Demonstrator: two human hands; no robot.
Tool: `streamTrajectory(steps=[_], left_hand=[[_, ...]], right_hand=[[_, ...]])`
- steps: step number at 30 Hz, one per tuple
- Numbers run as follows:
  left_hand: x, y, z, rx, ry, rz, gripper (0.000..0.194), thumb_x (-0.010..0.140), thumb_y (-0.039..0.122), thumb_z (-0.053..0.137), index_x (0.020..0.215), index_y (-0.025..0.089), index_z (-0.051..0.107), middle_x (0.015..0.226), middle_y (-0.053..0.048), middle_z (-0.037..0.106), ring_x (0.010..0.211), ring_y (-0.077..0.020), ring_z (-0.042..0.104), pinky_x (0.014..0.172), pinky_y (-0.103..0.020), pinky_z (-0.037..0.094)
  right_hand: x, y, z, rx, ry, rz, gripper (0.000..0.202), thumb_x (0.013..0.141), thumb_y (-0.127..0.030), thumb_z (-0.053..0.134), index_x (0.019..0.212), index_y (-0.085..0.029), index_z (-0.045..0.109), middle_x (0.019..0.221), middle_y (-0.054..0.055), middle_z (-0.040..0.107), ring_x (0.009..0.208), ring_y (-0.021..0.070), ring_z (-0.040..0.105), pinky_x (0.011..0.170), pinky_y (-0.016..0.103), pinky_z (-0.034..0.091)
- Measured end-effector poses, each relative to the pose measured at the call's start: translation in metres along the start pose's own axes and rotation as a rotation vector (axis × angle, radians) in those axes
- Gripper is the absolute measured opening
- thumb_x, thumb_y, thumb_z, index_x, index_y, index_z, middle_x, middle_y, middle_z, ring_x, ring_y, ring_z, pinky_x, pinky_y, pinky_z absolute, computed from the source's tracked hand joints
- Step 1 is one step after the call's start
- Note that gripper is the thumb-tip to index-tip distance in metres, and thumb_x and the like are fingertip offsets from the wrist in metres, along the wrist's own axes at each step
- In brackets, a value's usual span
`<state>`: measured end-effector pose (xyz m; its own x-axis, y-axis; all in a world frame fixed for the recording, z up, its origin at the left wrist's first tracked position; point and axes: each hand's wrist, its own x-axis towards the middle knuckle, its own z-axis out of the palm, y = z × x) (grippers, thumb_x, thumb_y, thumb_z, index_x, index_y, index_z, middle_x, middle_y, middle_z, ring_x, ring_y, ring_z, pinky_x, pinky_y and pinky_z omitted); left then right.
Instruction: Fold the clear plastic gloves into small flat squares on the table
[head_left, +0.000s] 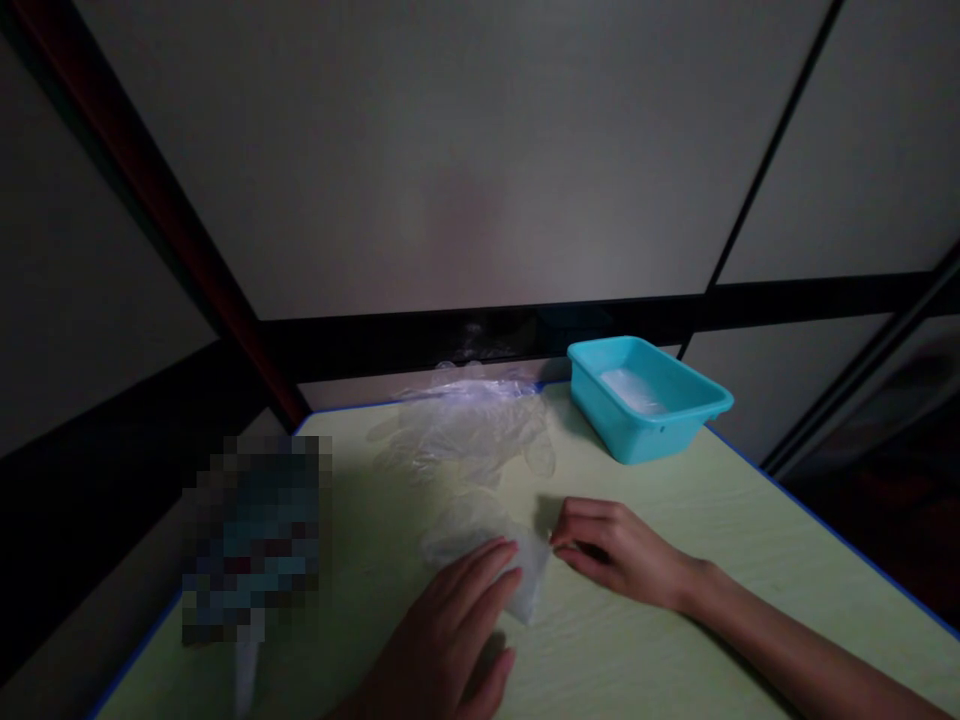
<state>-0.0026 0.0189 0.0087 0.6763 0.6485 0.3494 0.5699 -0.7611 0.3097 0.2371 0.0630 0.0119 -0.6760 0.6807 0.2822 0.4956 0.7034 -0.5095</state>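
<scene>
A translucent plastic piece (529, 575), folded and thin, lies on the table near its middle. My left hand (457, 620) rests over its left part with the fingers stretched out. Just right of the plastic, my right hand (600, 545) is curled, its thumb and fingertips pinched together at the plastic's right edge. Farther back spreads a pile of clear plastic gloves (480, 425). Whatever lies under my left palm is hidden.
A turquoise basket (652, 440) with something whitish inside stands at the back right of the pale green table (637, 660). A pixelated object (259, 545) is at the left edge. Behind the table are cabinet panels (450, 150).
</scene>
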Motion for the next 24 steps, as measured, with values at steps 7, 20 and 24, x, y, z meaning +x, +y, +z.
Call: streamTrajectory(steps=[7, 20, 24], left_hand=[[0.01, 0.003, -0.007, -0.103, -0.226, 0.057, 0.066, 0.072, 0.014, 0.056, 0.134, 0.023, 0.035, 0.14, -0.005, 0.033, 0.125, -0.0262, 0.035, 0.104, -0.04, 0.028], [0.013, 0.003, -0.011, -0.15, -0.305, 0.026, 0.065, 0.075, 0.03, 0.065, 0.133, 0.029, 0.035, 0.14, -0.004, 0.03, 0.127, -0.027, 0.029, 0.104, -0.042, 0.025], [0.014, 0.003, -0.01, -0.139, -0.314, 0.039, 0.068, 0.073, 0.024, 0.066, 0.133, 0.028, 0.035, 0.141, -0.005, 0.029, 0.128, -0.0275, 0.028, 0.104, -0.043, 0.026]], right_hand=[[0.003, 0.001, 0.005, -0.47, 0.061, -0.265, 0.032, 0.094, -0.019, 0.031, 0.075, -0.015, 0.056, 0.066, 0.002, 0.05, 0.06, 0.0131, 0.044, 0.055, 0.028, 0.028], [0.007, -0.001, 0.004, -0.668, 0.084, -0.354, 0.03, 0.093, -0.015, 0.036, 0.067, -0.016, 0.053, 0.067, 0.002, 0.053, 0.062, 0.0139, 0.044, 0.053, 0.031, 0.024], [0.008, 0.004, 0.004, -0.65, 0.114, -0.282, 0.032, 0.093, -0.017, 0.036, 0.066, -0.016, 0.053, 0.066, 0.002, 0.053, 0.061, 0.0134, 0.044, 0.053, 0.03, 0.024]])
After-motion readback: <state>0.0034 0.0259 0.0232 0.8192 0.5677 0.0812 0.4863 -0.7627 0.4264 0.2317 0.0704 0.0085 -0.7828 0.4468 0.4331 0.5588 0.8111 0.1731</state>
